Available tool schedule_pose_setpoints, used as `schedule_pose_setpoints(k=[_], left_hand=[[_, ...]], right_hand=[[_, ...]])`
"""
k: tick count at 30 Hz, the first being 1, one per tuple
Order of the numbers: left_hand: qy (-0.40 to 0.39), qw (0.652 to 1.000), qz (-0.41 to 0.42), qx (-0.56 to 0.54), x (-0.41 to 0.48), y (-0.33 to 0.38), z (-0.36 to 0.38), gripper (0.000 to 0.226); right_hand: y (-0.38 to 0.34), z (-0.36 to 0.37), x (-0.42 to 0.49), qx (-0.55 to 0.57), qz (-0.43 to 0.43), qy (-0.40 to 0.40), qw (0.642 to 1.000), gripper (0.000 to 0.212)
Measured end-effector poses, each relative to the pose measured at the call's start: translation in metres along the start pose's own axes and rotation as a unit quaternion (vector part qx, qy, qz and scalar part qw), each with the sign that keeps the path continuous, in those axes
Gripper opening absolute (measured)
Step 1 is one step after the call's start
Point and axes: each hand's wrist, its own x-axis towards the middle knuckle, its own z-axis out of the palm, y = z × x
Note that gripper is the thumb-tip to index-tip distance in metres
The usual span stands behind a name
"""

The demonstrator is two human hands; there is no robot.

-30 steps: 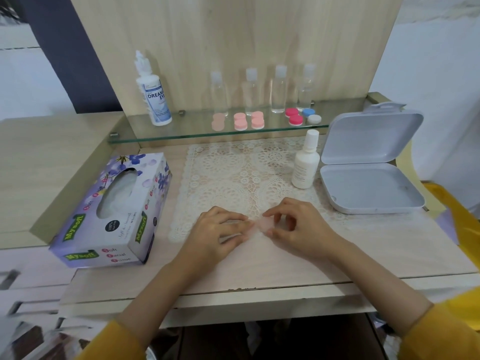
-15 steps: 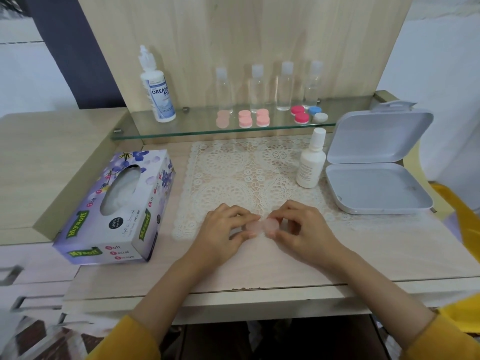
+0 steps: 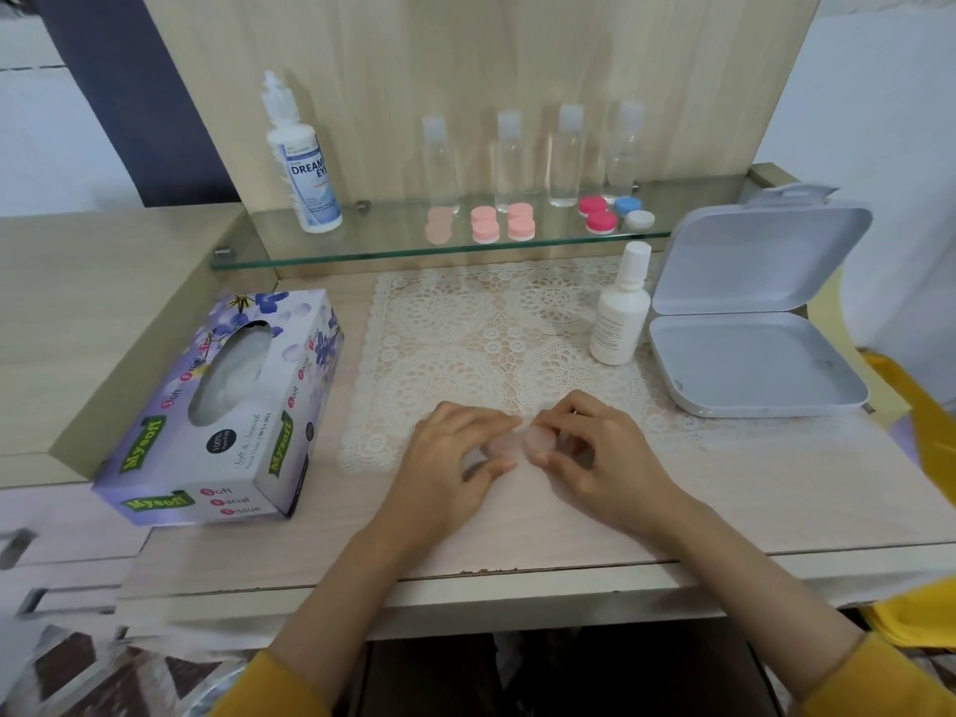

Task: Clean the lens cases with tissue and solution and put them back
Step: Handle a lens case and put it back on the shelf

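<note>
A pale pink lens case (image 3: 520, 441) lies on the front edge of the lace mat (image 3: 496, 333). My left hand (image 3: 455, 468) pinches its left cap and my right hand (image 3: 600, 452) pinches its right cap. On the glass shelf (image 3: 393, 240) stand several more lens cases: pink ones (image 3: 502, 222), a red pair (image 3: 596, 213) and a blue-and-white one (image 3: 633, 212). A small white solution bottle (image 3: 618, 313) stands at the mat's right edge. The tissue box (image 3: 222, 406) lies to the left.
An open white plastic box (image 3: 750, 354) sits at the right. A large solution bottle (image 3: 302, 163) and several clear bottles (image 3: 538, 157) stand on the shelf against the wooden back panel. Yellow cloth (image 3: 926, 421) lies at the far right.
Both hands stay on the pink lens case at the mat's front edge. The fingers have shifted slightly on its caps; the view has tilted a little.
</note>
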Motion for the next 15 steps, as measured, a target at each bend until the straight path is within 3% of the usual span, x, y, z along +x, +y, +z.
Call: schedule_pose_setpoints(k=[6, 11, 15], left_hand=[[0.038, 0.998, -0.038, -0.012, -0.0011, 0.0034, -0.0028, 0.039], [-0.018, 0.999, 0.013, -0.023, -0.0017, 0.0046, -0.0057, 0.034], [0.017, 0.999, -0.045, -0.024, -0.0003, 0.0059, -0.0045, 0.039]], right_hand=[[0.0001, -0.0004, -0.0003, -0.002, 0.002, -0.005, 1.0, 0.025], [0.0014, 0.0001, -0.0002, 0.0, 0.01, 0.006, 1.0, 0.024], [0.0002, -0.0005, -0.0007, 0.001, 0.006, 0.0, 1.0, 0.024]])
